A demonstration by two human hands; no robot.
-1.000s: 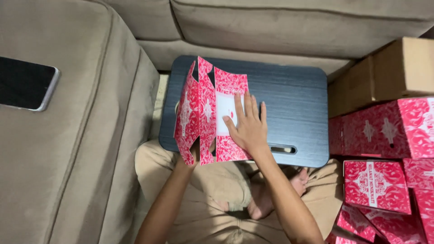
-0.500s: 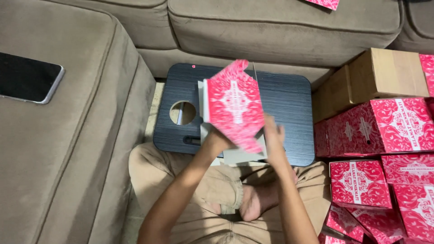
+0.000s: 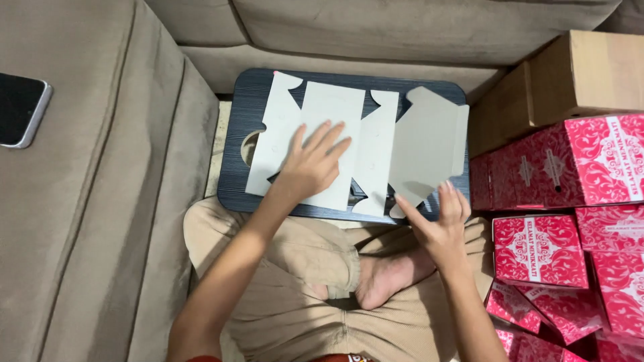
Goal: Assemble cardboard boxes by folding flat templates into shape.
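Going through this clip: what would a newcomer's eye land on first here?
First, the flat unfolded box blank, plain grey side up, spread across the dark lap tray in the middle. The left hand presses flat on it while the right hand touches its lower right edge. Next, the stack of pink patterned boxes at the right, and a phone on the sofa arm at far left.

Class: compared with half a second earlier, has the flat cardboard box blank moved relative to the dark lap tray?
Yes. The unfolded cardboard box blank was held up above the dark slatted lap tray, pink side showing; it now lies flat on it, grey side up, under the left hand.
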